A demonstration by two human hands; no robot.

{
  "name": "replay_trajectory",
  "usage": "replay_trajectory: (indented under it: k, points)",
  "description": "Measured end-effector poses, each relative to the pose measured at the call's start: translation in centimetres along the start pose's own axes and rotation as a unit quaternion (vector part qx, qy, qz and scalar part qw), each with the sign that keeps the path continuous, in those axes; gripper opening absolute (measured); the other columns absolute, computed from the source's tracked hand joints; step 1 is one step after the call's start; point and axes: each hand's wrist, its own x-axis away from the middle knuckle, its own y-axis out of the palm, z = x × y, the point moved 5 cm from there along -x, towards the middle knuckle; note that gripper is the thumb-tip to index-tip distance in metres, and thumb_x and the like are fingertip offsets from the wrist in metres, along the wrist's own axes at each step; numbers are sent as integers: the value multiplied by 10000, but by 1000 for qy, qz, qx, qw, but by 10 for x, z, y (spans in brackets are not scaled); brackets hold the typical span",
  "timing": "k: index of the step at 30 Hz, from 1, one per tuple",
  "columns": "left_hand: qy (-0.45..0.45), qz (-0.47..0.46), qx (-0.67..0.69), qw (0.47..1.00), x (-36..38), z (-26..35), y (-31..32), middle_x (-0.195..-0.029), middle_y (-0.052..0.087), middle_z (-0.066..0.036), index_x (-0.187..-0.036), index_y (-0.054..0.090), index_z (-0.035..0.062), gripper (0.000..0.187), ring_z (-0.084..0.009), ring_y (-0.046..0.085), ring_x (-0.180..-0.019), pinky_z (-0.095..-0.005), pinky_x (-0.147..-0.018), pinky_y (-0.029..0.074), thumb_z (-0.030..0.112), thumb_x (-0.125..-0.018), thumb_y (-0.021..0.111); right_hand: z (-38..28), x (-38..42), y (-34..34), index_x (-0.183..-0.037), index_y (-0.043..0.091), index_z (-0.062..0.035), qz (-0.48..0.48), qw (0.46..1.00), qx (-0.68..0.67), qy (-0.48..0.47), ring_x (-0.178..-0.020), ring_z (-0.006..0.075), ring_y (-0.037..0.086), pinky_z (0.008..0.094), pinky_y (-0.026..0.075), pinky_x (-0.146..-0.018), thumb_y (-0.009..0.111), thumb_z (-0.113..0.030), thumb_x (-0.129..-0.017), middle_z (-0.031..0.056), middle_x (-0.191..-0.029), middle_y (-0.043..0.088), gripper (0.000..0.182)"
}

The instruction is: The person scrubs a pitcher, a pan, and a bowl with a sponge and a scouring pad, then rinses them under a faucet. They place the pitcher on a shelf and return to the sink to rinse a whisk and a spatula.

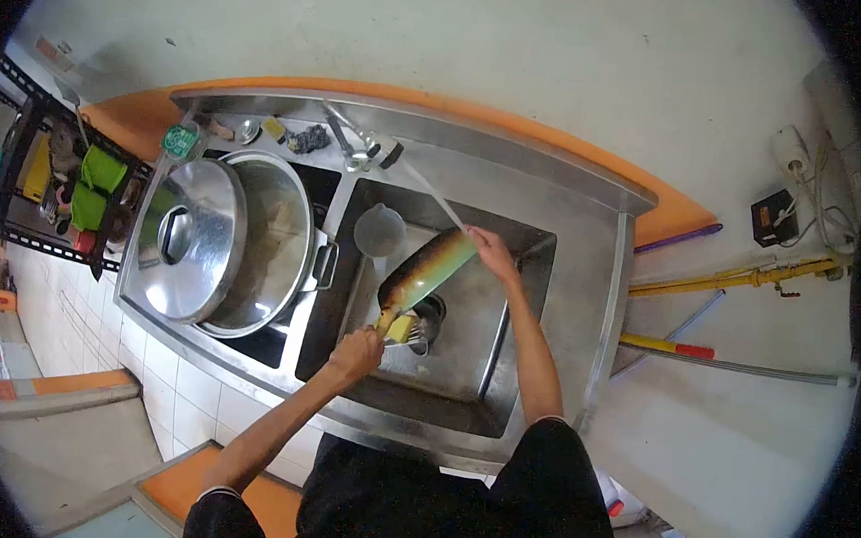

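A frying pan (428,269) with a scorched brown and pale green surface is tilted over the sink (464,370). My left hand (354,355) is closed round its handle at the lower left. At the opposite end, my right hand (492,255) grips the pan's rim, close to the tip of the faucet spout (437,196). Below the pan, near the drain (430,313), lie a yellow sponge (401,327) and a metal fork (416,336). A translucent plastic container (381,230) sits in the sink's upper left corner.
Left of the sink stands a large steel pot (298,251), its lid (191,240) leaning across it. Scrubbers (308,139) and a green tub (179,140) line the back ledge. A black rack (42,171) is at far left; yellow pipes (726,279) run along the right.
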Motion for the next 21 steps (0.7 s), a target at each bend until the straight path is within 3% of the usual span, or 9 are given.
replay_trajectory:
  k: [4, 5, 8, 11, 14, 17, 20, 21]
  points:
    - [17, 48, 6, 999, -7, -11, 12, -591, 541, -171, -926, 526, -14, 317, -338, 580, -489, -412, -417, 472, 295, -872, 479, -38, 2, 5, -1048, 612, -50, 23, 992, -36, -118, -903, 202, 586, 305, 439, -793, 502, -227, -887, 119, -979, 628, 263]
    - [102, 121, -102, 982, -1, -4, 14, -562, 497, -140, -880, 539, -9, 325, -324, 548, -451, -406, -406, 465, 309, -875, 473, -37, -5, -2, -990, 625, -51, 29, 996, 20, -77, -878, 245, 598, 328, 447, -770, 523, -222, -857, 147, -962, 624, 239]
    - [-33, -62, 0, 998, -2, 21, -29, -800, 607, -240, -919, 540, -46, 301, -399, 618, -707, -464, -644, 514, 243, -849, 491, -3, -35, -4, -946, 627, -50, 52, 989, 130, -56, -848, 288, 596, 355, 450, -751, 543, -188, -809, 166, -919, 619, 212]
    - [-21, -46, 2, 999, -1, 21, -20, -799, 609, -236, -879, 553, -45, 290, -392, 620, -724, -459, -624, 516, 237, -851, 494, -8, -44, -2, -888, 621, -35, 19, 988, 149, -47, -792, 301, 597, 373, 454, -714, 553, -150, -767, 160, -850, 620, 180]
    - [-77, -45, 53, 995, 5, 14, -16, -741, 610, -224, -841, 564, -46, 282, -387, 622, -699, -462, -604, 516, 227, -851, 494, 1, -48, -2, -839, 618, -33, 36, 988, 140, -60, -747, 298, 597, 366, 457, -680, 580, -156, -745, 149, -795, 612, 159]
    - [-56, -36, 20, 998, 5, 12, -8, -681, 607, -212, -828, 565, -47, 275, -392, 619, -664, -465, -604, 517, 209, -857, 470, 16, -48, 1, -792, 608, -30, 40, 992, 90, -74, -697, 304, 587, 362, 454, -650, 593, -152, -731, 139, -740, 599, 137]
    - [-30, -29, 8, 999, 2, 2, 6, -633, 600, -203, -822, 563, -47, 269, -390, 615, -621, -472, -595, 516, 189, -859, 440, -18, -37, 18, -792, 593, -26, -28, 984, 105, -139, -713, 305, 576, 361, 445, -639, 591, -148, -737, 141, -766, 593, 133]
    - [-42, -39, 21, 998, 2, 2, 1, -663, 600, -220, -832, 554, -49, 274, -398, 614, -632, -479, -589, 514, 198, -860, 440, -26, -35, 20, -796, 589, -27, -57, 988, 91, -114, -726, 306, 574, 367, 442, -640, 589, -156, -743, 145, -782, 592, 139]
